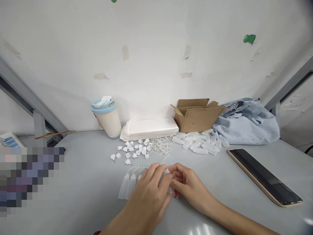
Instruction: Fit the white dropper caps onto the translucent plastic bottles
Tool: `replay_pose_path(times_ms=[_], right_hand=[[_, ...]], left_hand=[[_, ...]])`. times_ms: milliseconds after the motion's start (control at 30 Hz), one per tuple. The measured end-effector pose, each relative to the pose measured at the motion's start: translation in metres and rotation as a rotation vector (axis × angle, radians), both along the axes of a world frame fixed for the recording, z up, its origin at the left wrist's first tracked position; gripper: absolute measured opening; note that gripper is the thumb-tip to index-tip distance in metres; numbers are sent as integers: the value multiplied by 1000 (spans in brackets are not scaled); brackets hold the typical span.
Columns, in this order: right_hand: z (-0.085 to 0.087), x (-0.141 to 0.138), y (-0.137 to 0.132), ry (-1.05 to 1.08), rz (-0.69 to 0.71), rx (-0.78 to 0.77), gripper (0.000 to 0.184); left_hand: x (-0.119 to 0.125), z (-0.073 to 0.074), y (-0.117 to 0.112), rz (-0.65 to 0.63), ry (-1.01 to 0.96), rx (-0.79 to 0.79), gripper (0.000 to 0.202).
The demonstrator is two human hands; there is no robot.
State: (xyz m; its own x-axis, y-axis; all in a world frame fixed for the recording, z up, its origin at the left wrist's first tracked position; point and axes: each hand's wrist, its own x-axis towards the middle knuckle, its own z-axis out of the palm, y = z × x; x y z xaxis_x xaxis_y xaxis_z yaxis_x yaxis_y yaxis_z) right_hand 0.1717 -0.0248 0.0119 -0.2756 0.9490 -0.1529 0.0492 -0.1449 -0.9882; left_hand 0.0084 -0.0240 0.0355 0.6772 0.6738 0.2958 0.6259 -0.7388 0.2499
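On the table (80,182), along the wall (151,81), left to right: cup (109,124), stack of flat pieces (151,126), carton (201,120), cloth (246,127). Caps (147,156) and, to their right, cords (158,146) lie before the stack; loose bottles (200,150) before the carton; phone (266,176) before the cloth.

A translucent bottle (171,190) is held between the left hand (149,191) and the right hand (189,184); corded bottles (124,187) are lined up on the worktop (83,182), with loose white caps (138,152) scattered beyond.
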Motion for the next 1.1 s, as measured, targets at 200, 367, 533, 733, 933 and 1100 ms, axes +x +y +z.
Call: replay_pose_path(times_ms=[200, 367, 533, 733, 933, 1100], right_hand=[[4, 1, -5, -221, 107, 128, 31], [3, 2, -5, -293, 108, 191, 27], [2, 2, -6, -275, 122, 199, 31], [5, 2, -7, -257, 150, 203, 30], [6, 2, -8, -170, 205, 174, 34], [7, 1, -8, -146, 216, 140, 36]], left_hand=[[-14, 17, 9, 92, -26, -459, 36], [-20, 20, 12, 90, 40, -477, 35], [-22, 18, 10, 76, 47, -500, 33], [-26, 16, 9, 102, 37, -510, 30], [-32, 13, 14, 109, 83, -457, 38], [-34, 10, 16, 127, 115, -443, 38]])
